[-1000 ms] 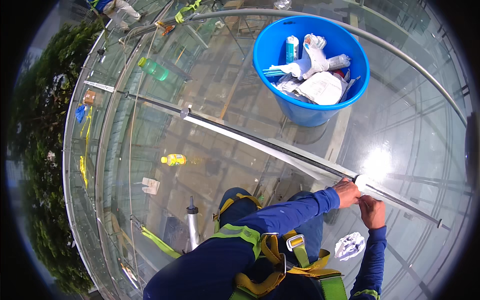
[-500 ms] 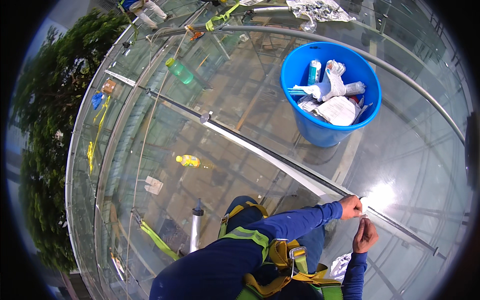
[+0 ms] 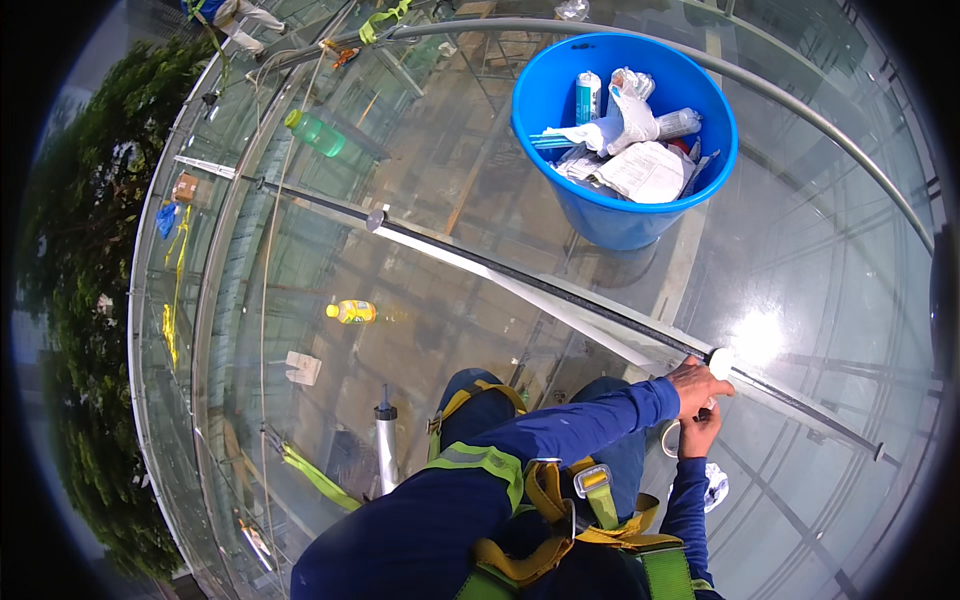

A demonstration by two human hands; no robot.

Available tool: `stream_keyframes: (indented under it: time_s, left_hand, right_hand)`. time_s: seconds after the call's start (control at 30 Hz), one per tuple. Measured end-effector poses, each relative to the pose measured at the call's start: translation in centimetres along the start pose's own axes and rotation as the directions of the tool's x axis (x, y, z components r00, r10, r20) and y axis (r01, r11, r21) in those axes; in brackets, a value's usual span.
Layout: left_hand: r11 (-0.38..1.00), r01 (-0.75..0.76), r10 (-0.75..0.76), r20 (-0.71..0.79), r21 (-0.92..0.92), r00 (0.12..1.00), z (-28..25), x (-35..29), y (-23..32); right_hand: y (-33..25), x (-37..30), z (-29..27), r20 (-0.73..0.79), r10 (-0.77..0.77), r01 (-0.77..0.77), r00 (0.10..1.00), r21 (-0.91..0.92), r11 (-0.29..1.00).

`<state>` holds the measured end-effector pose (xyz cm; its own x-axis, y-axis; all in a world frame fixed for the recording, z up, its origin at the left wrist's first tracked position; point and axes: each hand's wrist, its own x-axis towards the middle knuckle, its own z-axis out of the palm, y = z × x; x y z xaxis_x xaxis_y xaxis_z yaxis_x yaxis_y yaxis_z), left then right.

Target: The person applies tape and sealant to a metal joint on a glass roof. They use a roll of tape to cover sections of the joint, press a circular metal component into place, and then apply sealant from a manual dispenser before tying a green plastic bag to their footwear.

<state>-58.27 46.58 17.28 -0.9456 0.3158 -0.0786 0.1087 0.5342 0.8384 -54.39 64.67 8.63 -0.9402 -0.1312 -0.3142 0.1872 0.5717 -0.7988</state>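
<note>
My left hand (image 3: 692, 386) is bent in at the near side of a round white disc (image 3: 720, 363) on the dark seam. One of its fingers points right, just under the disc. Just below it, my right hand (image 3: 700, 432) has its fingers drawn together, nearly meeting the left ones. Both hands are closed around something too small and hidden to name. A pale ring-shaped thing (image 3: 669, 440) shows beside my right hand, partly hidden. The dark seam (image 3: 600, 312) runs across the glass panels, with a white strip (image 3: 560, 312) along it.
A blue bucket (image 3: 620, 225) holds cartridges and crumpled paper. A sealant gun (image 3: 386, 445) stands left of my legs. A yellow bottle (image 3: 352, 312), a green bottle (image 3: 318, 135) and a metal rail (image 3: 800, 100) lie farther out. Another person (image 3: 240, 22) is at the upper left.
My hands have shifted slightly left and up, drawing closer together under the disc. The pale ring has come into sight beside my right hand. The view has shifted, so the bucket appears farther up and left.
</note>
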Motion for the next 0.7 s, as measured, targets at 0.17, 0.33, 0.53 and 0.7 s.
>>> stream_keyframes:
  time_s: [0.17, 0.33, 0.53, 0.7]
  left_hand:
    - [0.988, -0.051, 0.059, -0.049, 0.145, 0.997, -2.6, -0.2, -0.4]
    - [0.951, -0.138, 0.162, -0.065, 0.275, 0.985, -3.1, -0.3, 0.2]
    - [0.997, -0.039, 0.067, -0.454, 0.07, 0.888, -5.1, -3.8, -1.5]
    - [0.94, 0.329, -0.284, -0.743, -0.091, 0.606, -6.8, -10.7, -13.4]
  right_hand:
    - [-3.4, 2.5, 4.9, -0.109, -0.027, 0.093, 0.994, 0.665, 0.741]
    - [-7.6, 1.7, 4.7, -0.226, 0.018, 0.132, 0.974, 0.629, 0.766]
    - [-7.7, 1.6, 2.8, -0.223, 0.029, 0.108, 0.974, 0.578, 0.809]
    - [-4.1, 3.5, 3.0, -0.272, 0.203, -0.059, 0.941, 0.458, 0.887]
